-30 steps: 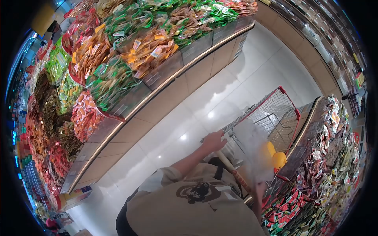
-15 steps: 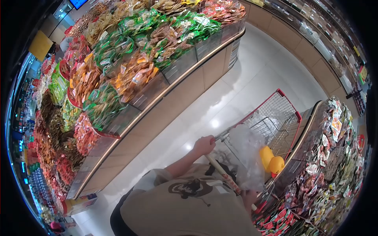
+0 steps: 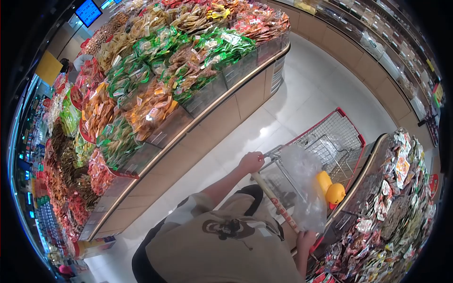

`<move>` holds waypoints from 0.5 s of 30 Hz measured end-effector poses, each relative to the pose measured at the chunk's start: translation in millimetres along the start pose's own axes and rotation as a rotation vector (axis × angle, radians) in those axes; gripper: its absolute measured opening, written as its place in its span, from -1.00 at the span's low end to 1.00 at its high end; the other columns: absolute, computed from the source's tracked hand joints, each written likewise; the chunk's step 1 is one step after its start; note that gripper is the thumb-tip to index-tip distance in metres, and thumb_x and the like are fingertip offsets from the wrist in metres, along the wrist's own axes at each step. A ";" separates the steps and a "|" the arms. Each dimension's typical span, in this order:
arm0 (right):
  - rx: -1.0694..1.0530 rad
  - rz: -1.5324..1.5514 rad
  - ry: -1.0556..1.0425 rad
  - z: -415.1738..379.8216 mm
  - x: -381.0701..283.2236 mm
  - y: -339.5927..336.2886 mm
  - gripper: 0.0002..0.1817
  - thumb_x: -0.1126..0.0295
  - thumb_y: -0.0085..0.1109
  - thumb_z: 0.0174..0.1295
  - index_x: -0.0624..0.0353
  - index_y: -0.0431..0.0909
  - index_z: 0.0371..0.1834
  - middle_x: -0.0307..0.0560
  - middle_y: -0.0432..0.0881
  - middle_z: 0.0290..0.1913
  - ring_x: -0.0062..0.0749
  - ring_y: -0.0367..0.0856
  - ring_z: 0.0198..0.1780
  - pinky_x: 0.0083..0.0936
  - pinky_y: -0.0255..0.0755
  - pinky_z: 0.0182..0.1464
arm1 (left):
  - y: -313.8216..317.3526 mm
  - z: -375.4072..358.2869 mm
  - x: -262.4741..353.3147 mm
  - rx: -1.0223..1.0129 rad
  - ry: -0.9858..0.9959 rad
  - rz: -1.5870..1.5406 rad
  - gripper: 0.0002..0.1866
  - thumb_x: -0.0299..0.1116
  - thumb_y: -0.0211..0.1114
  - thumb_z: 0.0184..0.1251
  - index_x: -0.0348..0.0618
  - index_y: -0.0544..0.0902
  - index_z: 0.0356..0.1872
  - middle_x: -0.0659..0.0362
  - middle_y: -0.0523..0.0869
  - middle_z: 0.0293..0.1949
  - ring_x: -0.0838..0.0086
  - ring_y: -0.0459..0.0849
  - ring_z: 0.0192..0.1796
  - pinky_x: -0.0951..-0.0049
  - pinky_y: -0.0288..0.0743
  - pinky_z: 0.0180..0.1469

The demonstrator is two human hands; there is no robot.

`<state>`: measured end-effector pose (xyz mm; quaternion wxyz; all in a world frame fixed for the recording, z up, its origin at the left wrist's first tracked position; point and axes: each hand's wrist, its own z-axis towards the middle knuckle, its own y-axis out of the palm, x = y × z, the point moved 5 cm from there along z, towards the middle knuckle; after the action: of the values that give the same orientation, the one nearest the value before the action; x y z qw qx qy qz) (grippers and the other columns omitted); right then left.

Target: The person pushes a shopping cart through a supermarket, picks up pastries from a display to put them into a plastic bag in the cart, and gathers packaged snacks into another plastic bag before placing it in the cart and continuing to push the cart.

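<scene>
My left hand (image 3: 252, 162) is closed round the left end of the shopping cart's handle (image 3: 276, 200), a pale bar with a red pattern. Near the handle's right end, my right hand (image 3: 306, 239) is closed too, its fingers partly hidden. A clear plastic bag (image 3: 306, 205) hangs just in front of the handle and reaches down to my right hand. Beside the bag sits a yellow duck-like toy (image 3: 335, 193) with a red-orange beak. The wire shopping cart (image 3: 339, 111) has red edging, and more clear plastic (image 3: 325, 144) lies in its basket.
To the left runs a long display counter (image 3: 222, 108) heaped with bagged snacks (image 3: 151, 111). Another counter of small packets (image 3: 394, 198) stands close along the cart's right side. Shelving (image 3: 368, 52) curves across the far end, beyond the pale tiled floor (image 3: 306, 75).
The cart and both hands sit slightly further right in view, and my right hand shows more fully at the handle. The left counter has shifted slightly left.
</scene>
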<state>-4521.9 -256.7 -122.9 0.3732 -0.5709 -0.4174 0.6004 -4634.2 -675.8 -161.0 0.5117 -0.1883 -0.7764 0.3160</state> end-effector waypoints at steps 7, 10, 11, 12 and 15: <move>0.026 -0.138 0.208 63.8 8.6 18.3 -0.66 0.20 0.09 0.05 0.33 0.55 -0.57 0.24 0.53 -0.50 0.19 0.53 -0.41 -0.02 0.35 -0.33 | -0.8 70.3 34.8 0.011 0.002 -0.031 -0.76 -0.21 0.12 0.07 -0.16 0.62 -0.42 -0.05 0.68 -0.42 0.06 0.66 -0.31 0.17 0.53 -0.21; 0.077 -0.146 0.177 94.6 8.8 15.5 -0.64 0.19 0.09 0.06 0.33 0.55 -0.59 0.25 0.54 -0.51 0.19 0.54 -0.43 -0.03 0.36 -0.34 | -5.5 99.8 52.7 -0.020 0.017 -0.063 -0.74 -0.20 0.12 0.07 -0.17 0.63 -0.42 -0.06 0.68 -0.42 0.03 0.66 -0.30 0.15 0.53 -0.20; 0.085 -0.157 0.172 106.0 9.8 18.1 -0.64 0.19 0.08 0.07 0.34 0.55 -0.60 0.25 0.54 -0.52 0.19 0.54 -0.43 -0.03 0.37 -0.34 | -5.4 114.6 54.6 -0.023 0.024 -0.052 -0.73 -0.19 0.12 0.07 -0.17 0.63 -0.41 -0.07 0.68 -0.42 0.03 0.66 -0.29 0.14 0.53 -0.19; 0.052 -0.184 0.188 116.8 13.1 21.5 -0.63 0.18 0.08 0.08 0.34 0.55 -0.59 0.26 0.54 -0.52 0.19 0.55 -0.43 -0.03 0.37 -0.33 | -3.8 128.7 57.2 -0.033 0.030 -0.041 -0.73 -0.18 0.12 0.07 -0.17 0.64 -0.41 -0.07 0.68 -0.41 0.02 0.66 -0.29 0.14 0.53 -0.18; 0.004 -0.240 0.236 154.9 18.7 21.8 -0.60 0.15 0.05 0.12 0.35 0.56 -0.57 0.26 0.55 -0.53 0.19 0.56 -0.43 -0.04 0.38 -0.33 | 2.3 163.2 73.7 -0.067 0.030 -0.034 -0.74 -0.20 0.15 0.08 -0.17 0.65 -0.39 -0.07 0.69 -0.39 0.02 0.66 -0.26 0.13 0.54 -0.16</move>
<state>-4677.0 -259.2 -150.1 0.4898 -0.5828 -0.4348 0.4810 -4813.2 -677.4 -157.9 0.5221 -0.1971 -0.7818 0.2783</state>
